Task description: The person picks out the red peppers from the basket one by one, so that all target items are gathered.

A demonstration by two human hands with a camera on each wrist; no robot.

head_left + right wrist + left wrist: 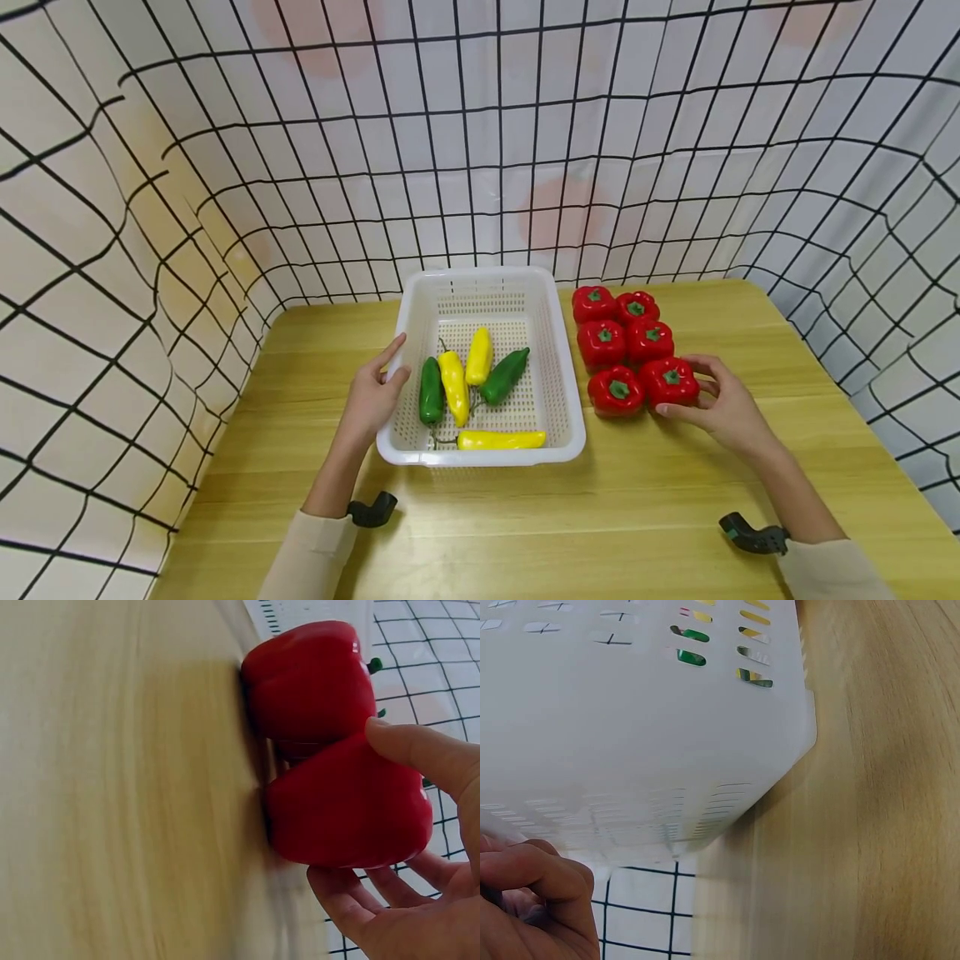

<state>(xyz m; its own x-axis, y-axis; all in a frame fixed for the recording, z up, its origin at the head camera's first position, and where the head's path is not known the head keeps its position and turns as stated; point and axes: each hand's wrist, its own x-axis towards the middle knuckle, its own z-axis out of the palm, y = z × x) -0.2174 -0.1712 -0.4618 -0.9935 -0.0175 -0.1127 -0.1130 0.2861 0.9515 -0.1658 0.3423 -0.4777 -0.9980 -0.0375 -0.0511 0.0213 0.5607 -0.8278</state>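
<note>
A white plastic basket [480, 457] with slotted walls stands on the table. My left hand [372, 398] holds its left rim, thumb over the edge; curled fingers [562, 885] show beside the wall in the left wrist view. Inside the basket lie yellow peppers [454, 387] and green peppers [505, 377]. To its right, several red bell peppers [602, 343] stand in two columns, green stems up. My right hand [723, 404] grips the front right red bell pepper [670, 382], thumb on the near side, fingers round its right side. That pepper [349, 806] touches its neighbour in the right wrist view.
The wooden table [510, 533] extends in front of the basket and to both sides. A black wire grid [480, 158] with white cloth behind it encloses the back and sides. Black mounts [372, 508] sit at both wrists.
</note>
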